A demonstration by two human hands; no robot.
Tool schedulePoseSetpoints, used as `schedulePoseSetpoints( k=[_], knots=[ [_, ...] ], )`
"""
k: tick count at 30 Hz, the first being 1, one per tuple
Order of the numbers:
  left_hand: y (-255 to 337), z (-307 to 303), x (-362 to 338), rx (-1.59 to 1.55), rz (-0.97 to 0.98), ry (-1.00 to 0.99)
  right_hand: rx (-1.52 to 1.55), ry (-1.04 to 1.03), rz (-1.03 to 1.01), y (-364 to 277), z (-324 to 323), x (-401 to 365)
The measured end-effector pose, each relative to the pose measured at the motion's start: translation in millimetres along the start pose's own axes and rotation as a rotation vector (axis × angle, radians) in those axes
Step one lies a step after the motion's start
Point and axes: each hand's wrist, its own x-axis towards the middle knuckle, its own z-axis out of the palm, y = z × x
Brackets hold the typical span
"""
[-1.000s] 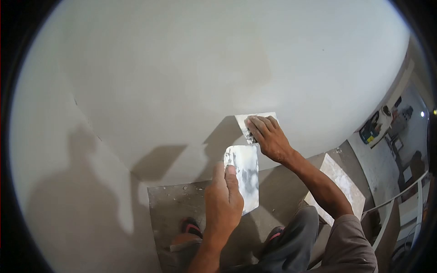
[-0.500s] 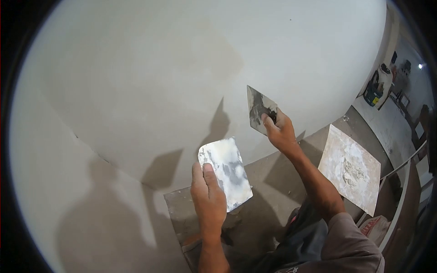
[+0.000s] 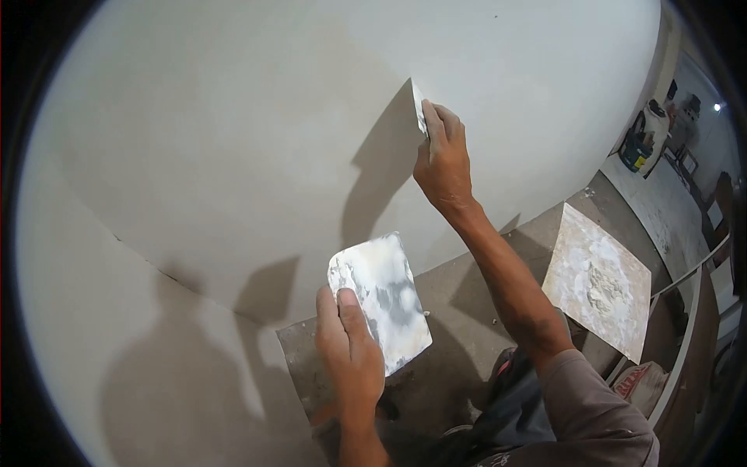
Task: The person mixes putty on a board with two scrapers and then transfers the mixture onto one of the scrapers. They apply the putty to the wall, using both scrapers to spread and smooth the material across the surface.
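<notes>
My left hand (image 3: 350, 354) is closed on the edge of a flat rectangular plate (image 3: 383, 288), thumb on top. White putty smears its grey face. Farther up, my right hand (image 3: 447, 159) is closed around a thin scraper blade (image 3: 419, 109), seen almost edge-on with white putty on the side toward me. The blade's far edge is at the pale wall (image 3: 296, 117), where its shadow meets it; light contact cannot be told for sure. The scraper's handle is hidden by my fingers.
A square board (image 3: 560, 272) with a mound of whitish putty (image 3: 607, 288) is at my right, beside a metal rail (image 3: 685, 335). Below it is a printed sack (image 3: 640, 385). A dark bucket (image 3: 638, 152) stands farther back. The wall's inner corner is at left.
My right hand has moved up and left to the wall, turning the scraper from face-on to nearly edge-on. My left hand and its plate have shifted slightly left.
</notes>
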Motion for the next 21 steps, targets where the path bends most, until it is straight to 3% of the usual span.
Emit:
schedulePoseSetpoints(
  k=[6, 9, 14, 17, 18, 21],
  knots=[
    [3.9, -16.9, -1.0, 0.044, -0.019, -0.029, -0.196, 0.163, -0.016, -10.8, 49.6, -9.6],
    [3.1, -20.6, 2.3, -0.007, -0.043, -0.029, -0.269, 0.227, -0.12, -26.6, 71.1, -21.1],
    [2.4, -19.0, 6.5, 0.047, -0.051, -0.009, -0.246, 0.096, -0.203, -48.2, 81.2, -52.7],
    [-0.9, -16.2, 6.1, 0.028, -0.048, 0.001, 0.049, -0.108, -0.199, -50.8, 50.6, -60.3],
    [-2.9, -15.4, 5.7, 0.016, -0.042, 0.003, 0.076, -0.023, -0.161, -47.8, 42.5, -61.1],
    [-6.5, -13.5, 5.3, -0.02, -0.021, 0.01, 0.123, 0.154, 0.273, -30.0, 24.6, -49.4]
  ],
)
